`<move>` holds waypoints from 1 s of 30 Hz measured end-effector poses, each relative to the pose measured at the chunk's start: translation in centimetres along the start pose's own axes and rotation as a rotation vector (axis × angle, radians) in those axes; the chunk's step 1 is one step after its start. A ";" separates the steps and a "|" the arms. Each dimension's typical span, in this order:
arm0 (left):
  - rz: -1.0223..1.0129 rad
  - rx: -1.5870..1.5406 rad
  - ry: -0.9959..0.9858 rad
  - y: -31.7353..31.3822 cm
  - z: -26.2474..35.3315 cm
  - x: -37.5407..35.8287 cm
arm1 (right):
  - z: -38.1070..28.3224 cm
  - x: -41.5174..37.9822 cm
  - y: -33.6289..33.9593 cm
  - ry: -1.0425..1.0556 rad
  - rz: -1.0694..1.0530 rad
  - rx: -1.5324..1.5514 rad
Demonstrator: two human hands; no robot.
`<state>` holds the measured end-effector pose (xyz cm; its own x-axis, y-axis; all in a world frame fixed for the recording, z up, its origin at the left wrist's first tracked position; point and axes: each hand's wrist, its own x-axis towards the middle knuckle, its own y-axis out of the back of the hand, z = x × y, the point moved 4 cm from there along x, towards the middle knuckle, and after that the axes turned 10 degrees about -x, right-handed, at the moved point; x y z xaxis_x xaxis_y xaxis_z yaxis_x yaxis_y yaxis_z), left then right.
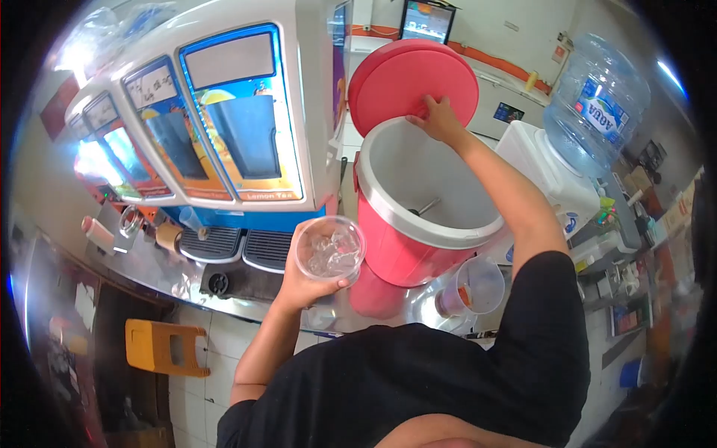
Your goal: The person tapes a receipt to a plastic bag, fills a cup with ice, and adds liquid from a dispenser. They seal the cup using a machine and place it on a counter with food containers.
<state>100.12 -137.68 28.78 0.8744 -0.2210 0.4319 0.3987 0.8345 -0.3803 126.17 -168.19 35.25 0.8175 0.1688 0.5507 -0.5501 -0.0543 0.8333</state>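
My left hand [301, 290] is wrapped round a clear plastic cup [360, 257] with ice [336, 250] in it, held in front of the drink dispenser. My right hand [441, 119] grips the edge of a round red lid [396, 78], which is tilted up behind the red cooler bucket [392, 235]. The bucket stands uncovered, its pale inner wall showing. Inside it a metal handle [427, 206] sticks up; its other end is hard to make out. The thumb of my right hand rests on the lid's face, and its other fingers are partly hidden.
A drink dispenser [317, 97] with drip trays [213, 246] stands at left. To the right, a water dispenser [523, 145] carries a large water bottle [594, 104]. A clear pitcher [485, 284] stands beside the bucket. A yellow stool [153, 347] is on the floor.
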 end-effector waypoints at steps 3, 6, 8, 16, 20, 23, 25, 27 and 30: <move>0.042 0.175 -0.105 0.3 0.3 -3.5 | -0.4 1.1 -1.7 -0.070 0.070 0.098; 0.149 0.213 -0.085 0.0 0.1 -8.1 | 2.4 3.6 -3.4 -0.082 0.226 0.033; 0.238 0.194 -0.043 0.1 -0.1 -11.4 | 3.4 4.8 2.1 0.036 0.214 0.075; 0.583 0.210 0.050 2.9 0.3 -21.2 | 3.1 0.5 22.0 0.129 0.406 0.004; 0.550 0.206 0.019 2.7 2.2 -20.3 | 1.5 -4.1 16.1 0.126 -0.027 0.127; 0.458 0.254 0.008 3.5 4.4 -20.0 | -0.5 -5.9 13.5 0.043 -0.205 0.175; 0.400 0.314 -0.001 4.2 6.7 -20.2 | -1.5 -5.8 12.2 0.068 -0.261 0.196; 0.429 0.315 -0.020 6.0 8.0 -21.6 | -2.1 -5.4 11.3 0.100 -0.298 0.226; 0.473 0.354 -0.051 9.5 10.5 -24.6 | -4.9 -6.0 12.2 0.244 0.084 0.027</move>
<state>79.47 -118.98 23.09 0.9169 0.2328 0.3241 -0.1550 0.9562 -0.2482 113.69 -165.05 41.85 0.7019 0.3949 0.5928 -0.6070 -0.1038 0.7879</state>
